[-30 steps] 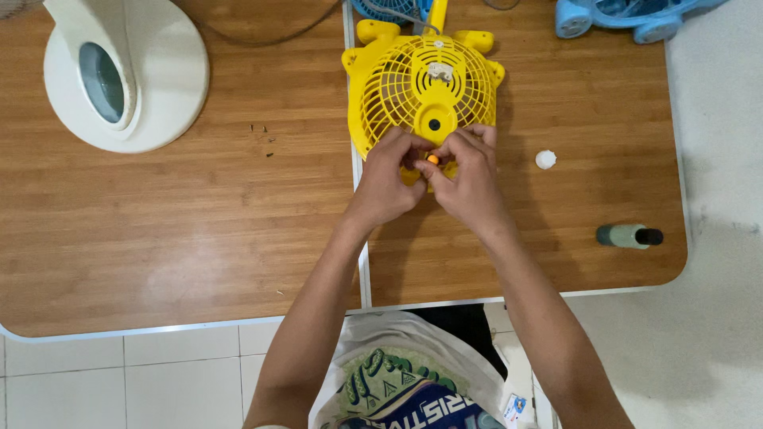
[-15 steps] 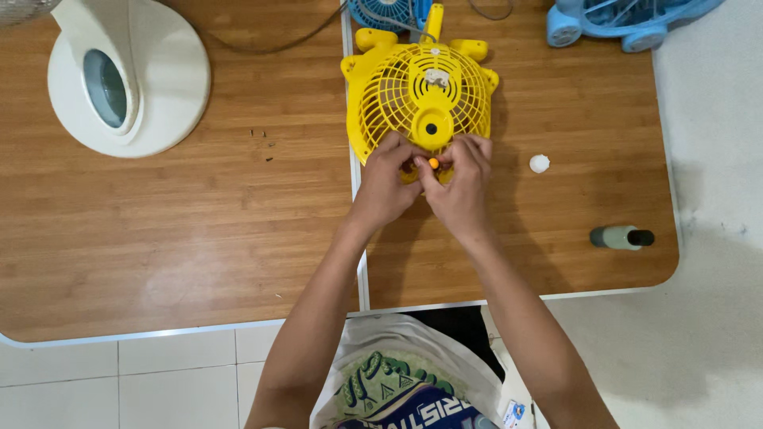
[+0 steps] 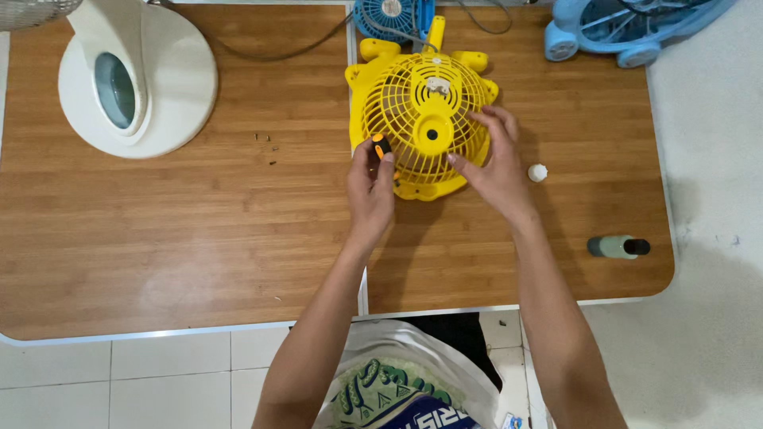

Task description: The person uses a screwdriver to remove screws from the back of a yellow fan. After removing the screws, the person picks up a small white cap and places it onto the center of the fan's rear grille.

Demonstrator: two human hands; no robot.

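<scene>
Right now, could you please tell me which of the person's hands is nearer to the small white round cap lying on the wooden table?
Right. The right hand rests on the yellow fan grille, just left of the small white round cap; the left hand, holding an orange-and-black tool, is beyond the grille's other side.

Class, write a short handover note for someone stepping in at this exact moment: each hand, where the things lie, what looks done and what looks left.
Left hand: closed around a small screwdriver with an orange and black handle, at the left edge of the yellow fan.
Right hand: open, fingers spread on the right side of the fan's grille, steadying it.
Things: the fan lies grille-up on the wooden table. A small white cap lies just right of the right hand; a green bottle lies on its side near the table's right edge.
Done: cannot tell whether any screw is out.
Left: the grille is on the fan.
</scene>
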